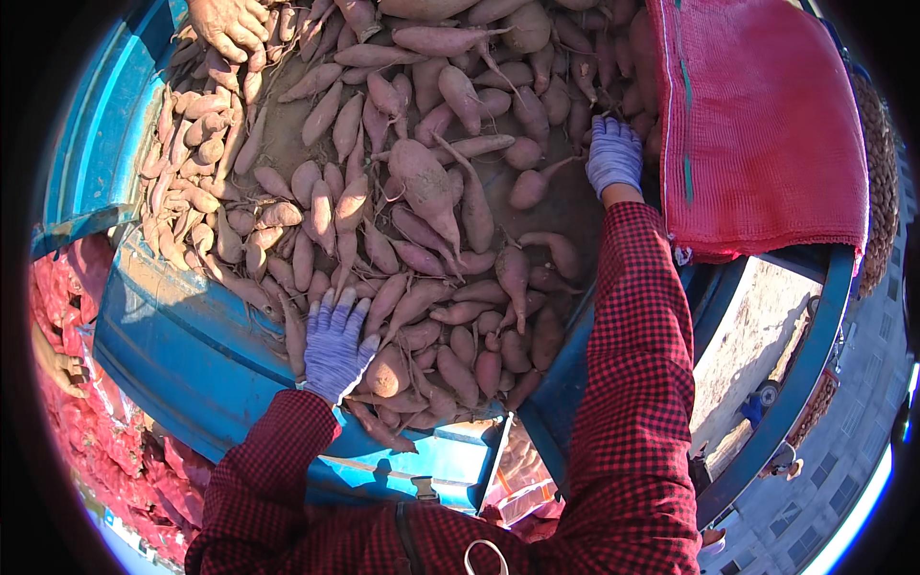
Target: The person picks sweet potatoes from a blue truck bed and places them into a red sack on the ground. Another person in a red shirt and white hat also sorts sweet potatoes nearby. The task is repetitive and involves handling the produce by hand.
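Note:
My left hand [336, 348], in a pale purple knit glove, lies palm down with fingers apart on sweet potatoes at the near blue metal rim [194, 338]. My right hand [615, 154], gloved alike, reaches among the sweet potatoes at the far right, beside red mesh sacking [762, 129]. Its fingertips touch the heap; whether they hold a root is hidden. Between my hands lie many dusty sweet potatoes, among them a large bulbous one [424, 183] and a slender-necked one [512, 277]. A cut or rubbed pale end shows on one root [387, 371] right of my left hand.
Another person's bare hand [230, 29] touches small roots at the top left. A second bare hand [66, 370] shows at the left, over filled red mesh sacks [108, 438]. Blue metal rails [780, 424] curve along the right, with ground and a wheeled vehicle [767, 394] beyond.

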A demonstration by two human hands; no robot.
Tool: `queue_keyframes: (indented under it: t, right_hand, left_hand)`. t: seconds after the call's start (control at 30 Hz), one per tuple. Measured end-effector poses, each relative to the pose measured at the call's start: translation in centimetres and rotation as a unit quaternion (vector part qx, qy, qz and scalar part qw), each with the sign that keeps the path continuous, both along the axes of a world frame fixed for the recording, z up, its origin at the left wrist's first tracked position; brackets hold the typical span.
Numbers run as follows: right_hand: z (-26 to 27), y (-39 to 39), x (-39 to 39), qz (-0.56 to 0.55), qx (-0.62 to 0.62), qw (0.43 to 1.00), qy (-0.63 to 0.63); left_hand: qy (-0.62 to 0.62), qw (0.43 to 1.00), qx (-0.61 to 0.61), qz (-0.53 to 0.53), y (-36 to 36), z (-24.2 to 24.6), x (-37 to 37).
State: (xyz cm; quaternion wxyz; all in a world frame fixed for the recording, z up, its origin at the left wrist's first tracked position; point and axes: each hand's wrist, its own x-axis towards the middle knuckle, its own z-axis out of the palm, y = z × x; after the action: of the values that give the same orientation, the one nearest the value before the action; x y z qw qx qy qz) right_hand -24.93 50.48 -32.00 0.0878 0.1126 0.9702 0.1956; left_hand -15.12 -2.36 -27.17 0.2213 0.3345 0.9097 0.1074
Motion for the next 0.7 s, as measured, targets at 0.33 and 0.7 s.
queue_keyframes:
  t: [0.33,0.7]
  right_hand:
    - [2.6,-4.6,1.0,-0.226,-0.009,0.868,-0.442]
    - [1.6,1.0,7.1,-0.169,-0.208,0.799,-0.538]
  left_hand:
    - [-0.008,1.0,0.008,0.012,-0.2,0.3,0.0]
    - [-0.006,1.0,0.004,0.016,-0.2,-0.3,0.2]
